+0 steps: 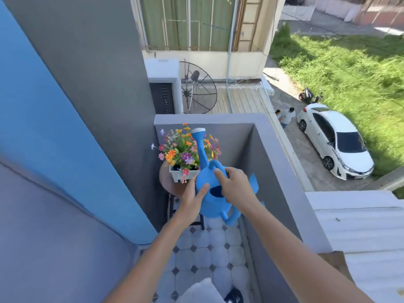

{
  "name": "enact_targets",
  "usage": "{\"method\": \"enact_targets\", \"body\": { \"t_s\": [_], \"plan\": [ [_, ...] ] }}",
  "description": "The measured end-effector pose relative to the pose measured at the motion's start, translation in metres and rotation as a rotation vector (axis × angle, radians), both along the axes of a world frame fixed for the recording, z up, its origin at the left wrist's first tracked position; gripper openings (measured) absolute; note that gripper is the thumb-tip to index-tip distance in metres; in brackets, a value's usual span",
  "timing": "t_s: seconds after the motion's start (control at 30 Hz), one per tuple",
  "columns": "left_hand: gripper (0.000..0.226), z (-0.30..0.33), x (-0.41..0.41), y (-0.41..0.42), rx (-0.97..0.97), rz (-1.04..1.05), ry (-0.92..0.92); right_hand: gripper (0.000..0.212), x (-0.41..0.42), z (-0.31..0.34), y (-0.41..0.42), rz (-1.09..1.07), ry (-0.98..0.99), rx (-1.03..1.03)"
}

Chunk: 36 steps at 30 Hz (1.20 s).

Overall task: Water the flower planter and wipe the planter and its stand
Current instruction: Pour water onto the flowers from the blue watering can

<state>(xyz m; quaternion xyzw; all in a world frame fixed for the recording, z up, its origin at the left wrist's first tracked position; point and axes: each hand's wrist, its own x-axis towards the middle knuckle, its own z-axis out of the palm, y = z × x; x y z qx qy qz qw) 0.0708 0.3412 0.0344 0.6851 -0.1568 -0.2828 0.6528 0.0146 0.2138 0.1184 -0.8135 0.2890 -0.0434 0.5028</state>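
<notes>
Watering can (209, 193), blue plastic: carried over the near edge of the round stand (169, 182), long axis running away from the person, spout rising forward so the rose head (198, 132) sits above the far blooms

Right hand (234, 185): closed over the top handle

Left hand (193, 197): fingers spread flat against the can's left flank, steadying

Flower planter (182, 174): white box on the stand, directly ahead of and below the can, nearer the left hand

Judged step: tipping forward to pour
</notes>
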Motion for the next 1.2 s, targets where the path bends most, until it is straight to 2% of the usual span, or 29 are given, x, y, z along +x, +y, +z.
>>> {"method": "enact_targets", "body": {
  "t_s": [0.1,0.3,0.43,0.63,0.77,0.87,0.93,1.03,1.2],
  "plan": [
    [0.028,0.004,0.001,0.019,-0.015,0.030,0.061,0.039,0.009,0.008,0.015,0.054,0.053,-0.044],
    [0.041,0.011,0.013,0.034,-0.005,0.042,0.031,0.037,0.036,0.022,0.027,0.142,0.153,-0.138],
    [0.034,0.015,0.021,0.031,0.002,0.065,0.012,0.042,0.051,0.035,0.027,0.239,0.215,-0.286],
    [0.056,0.011,0.035,0.022,-0.025,0.062,0.091,0.030,0.079,0.041,0.019,0.245,0.278,-0.372],
    [0.063,0.008,0.041,0.016,-0.009,0.078,0.108,0.025,0.088,0.056,0.021,0.298,0.407,-0.442],
    [0.059,0.012,0.045,0.014,0.007,0.088,0.111,0.035,0.099,0.060,0.020,0.439,0.509,-0.672],
    [0.046,0.017,0.046,0.013,0.002,0.092,0.112,0.035,0.106,0.057,0.017,0.520,0.536,-0.825],
    [0.030,0.022,0.050,0.014,-0.013,0.101,0.124,0.036,0.117,0.058,0.016,0.632,0.559,-0.950],
    [0.042,0.026,0.057,0.013,-0.002,0.092,0.118,0.043,0.129,0.061,0.016,0.675,0.578,-1.029]
  ]
}}
